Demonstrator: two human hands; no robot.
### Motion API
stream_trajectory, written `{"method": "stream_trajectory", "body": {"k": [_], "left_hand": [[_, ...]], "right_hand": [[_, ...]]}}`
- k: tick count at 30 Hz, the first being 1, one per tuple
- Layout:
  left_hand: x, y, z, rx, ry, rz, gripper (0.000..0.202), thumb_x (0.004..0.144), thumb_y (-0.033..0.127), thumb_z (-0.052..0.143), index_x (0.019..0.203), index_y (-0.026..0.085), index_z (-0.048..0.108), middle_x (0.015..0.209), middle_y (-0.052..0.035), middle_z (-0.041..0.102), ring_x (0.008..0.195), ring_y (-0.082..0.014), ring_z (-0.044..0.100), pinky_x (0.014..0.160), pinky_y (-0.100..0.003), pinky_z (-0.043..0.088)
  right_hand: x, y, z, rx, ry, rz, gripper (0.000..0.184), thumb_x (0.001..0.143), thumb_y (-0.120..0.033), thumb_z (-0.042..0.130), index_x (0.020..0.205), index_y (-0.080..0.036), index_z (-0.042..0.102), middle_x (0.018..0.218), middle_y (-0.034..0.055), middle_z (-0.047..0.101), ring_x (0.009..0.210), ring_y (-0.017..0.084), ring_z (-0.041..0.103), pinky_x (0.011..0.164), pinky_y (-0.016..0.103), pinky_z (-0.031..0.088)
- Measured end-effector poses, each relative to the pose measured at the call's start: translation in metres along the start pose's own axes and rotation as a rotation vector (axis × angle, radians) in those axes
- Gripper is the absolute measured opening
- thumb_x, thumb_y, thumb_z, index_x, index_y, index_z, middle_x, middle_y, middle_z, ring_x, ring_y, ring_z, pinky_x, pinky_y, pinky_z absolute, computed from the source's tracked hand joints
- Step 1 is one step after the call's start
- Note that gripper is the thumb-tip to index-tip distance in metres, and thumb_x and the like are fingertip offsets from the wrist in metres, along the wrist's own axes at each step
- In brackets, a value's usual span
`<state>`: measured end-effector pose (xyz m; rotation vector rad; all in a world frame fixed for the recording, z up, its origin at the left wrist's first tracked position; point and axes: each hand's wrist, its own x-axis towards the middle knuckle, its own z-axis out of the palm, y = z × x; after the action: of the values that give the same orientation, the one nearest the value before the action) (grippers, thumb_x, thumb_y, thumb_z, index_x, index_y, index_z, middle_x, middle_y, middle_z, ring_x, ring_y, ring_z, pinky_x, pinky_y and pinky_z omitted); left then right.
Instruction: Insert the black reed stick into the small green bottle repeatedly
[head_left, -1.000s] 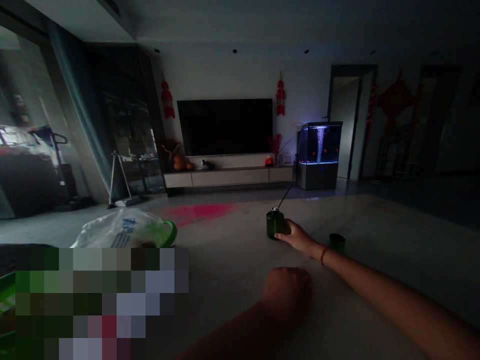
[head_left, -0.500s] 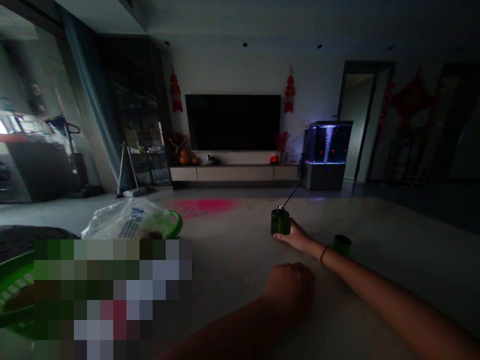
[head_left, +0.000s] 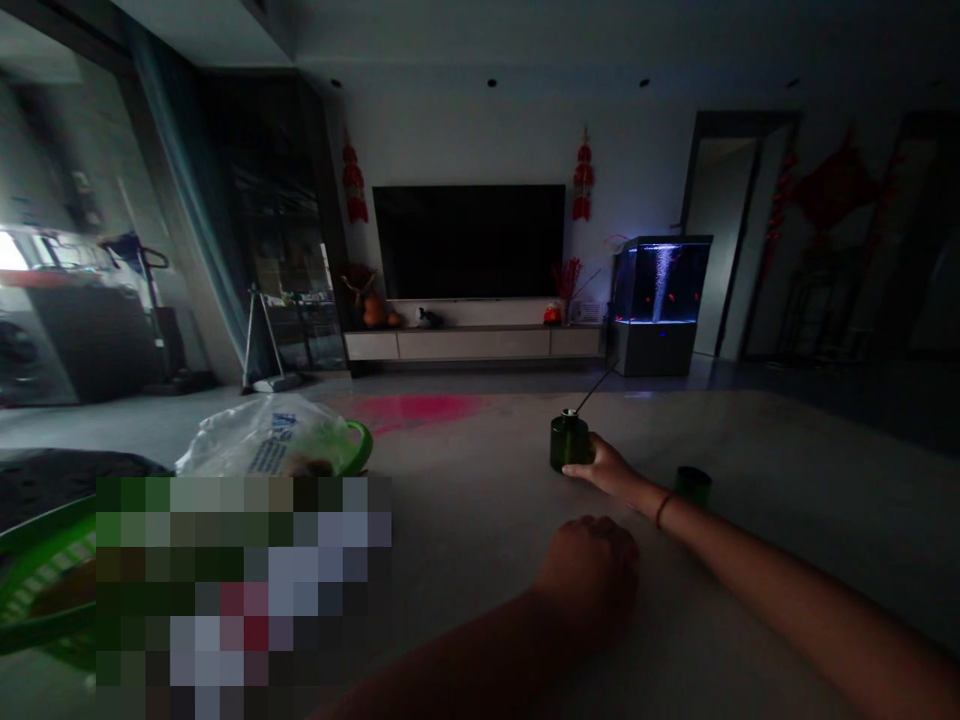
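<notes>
My right hand (head_left: 600, 463) is closed round the side of a dark green glass bottle (head_left: 568, 446), which stands upright on the pale tabletop (head_left: 465, 520). From the bottle's light-coloured neck a thin dark stick (head_left: 597, 388) leans out to the right, as in a reed diffuser. Nearer to me, my left hand (head_left: 591, 565) rests on the table in a fist, apart from the bottle; its fingertips are curled out of sight, and nothing shows sticking out of it. A second dark green cylinder (head_left: 694, 484) stands behind my right forearm, partly covered by it.
At the left are a green plastic basket (head_left: 45, 580) and a clear plastic bag (head_left: 251, 440); a blurred-out patch covers part of them. A pink patch (head_left: 420, 408) marks the table's far side. Beyond stand a television (head_left: 469, 243), a low cabinet (head_left: 472, 345) and a lit fish tank (head_left: 661, 285).
The view has shifted slightly, so the hands, bottle and basket appear a little further right. My right hand keeps its hold on the bottle, and my left fist looks the same.
</notes>
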<state>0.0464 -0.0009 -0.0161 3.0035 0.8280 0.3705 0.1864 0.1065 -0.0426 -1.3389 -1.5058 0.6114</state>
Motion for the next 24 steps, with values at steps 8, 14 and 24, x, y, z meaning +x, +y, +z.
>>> {"method": "stream_trajectory", "body": {"k": [8,14,24], "left_hand": [[0.001,0.000,0.001,-0.045,0.019,-0.023,0.019,0.077,0.017,0.040,0.087,0.016,0.056,0.092,-0.0050,0.059,0.083,-0.0155,0.053,0.077,-0.029,0.042],[0.002,-0.001,0.003,-0.037,0.051,-0.023,0.020,0.077,0.018,0.039,0.087,0.016,0.056,0.092,-0.0044,0.059,0.084,-0.0153,0.053,0.077,-0.028,0.042],[0.002,0.000,0.002,-0.025,0.045,-0.012,0.019,0.076,0.018,0.040,0.088,0.016,0.055,0.091,-0.0040,0.058,0.083,-0.0152,0.052,0.076,-0.028,0.041]], "right_hand": [[0.006,0.005,0.005,-0.105,0.099,-0.086,0.050,0.050,-0.037,0.071,0.089,-0.015,0.048,0.087,0.0073,0.058,0.079,0.020,0.057,0.069,0.032,0.045],[0.007,0.008,0.004,-0.105,0.092,-0.067,0.054,0.053,-0.038,0.069,0.097,-0.017,0.044,0.095,0.0077,0.057,0.087,0.020,0.056,0.076,0.033,0.043],[0.008,0.011,0.005,-0.014,-0.019,-0.056,0.035,0.062,-0.032,0.063,0.090,-0.017,0.049,0.086,0.0046,0.060,0.080,0.019,0.058,0.072,0.032,0.044]]}}
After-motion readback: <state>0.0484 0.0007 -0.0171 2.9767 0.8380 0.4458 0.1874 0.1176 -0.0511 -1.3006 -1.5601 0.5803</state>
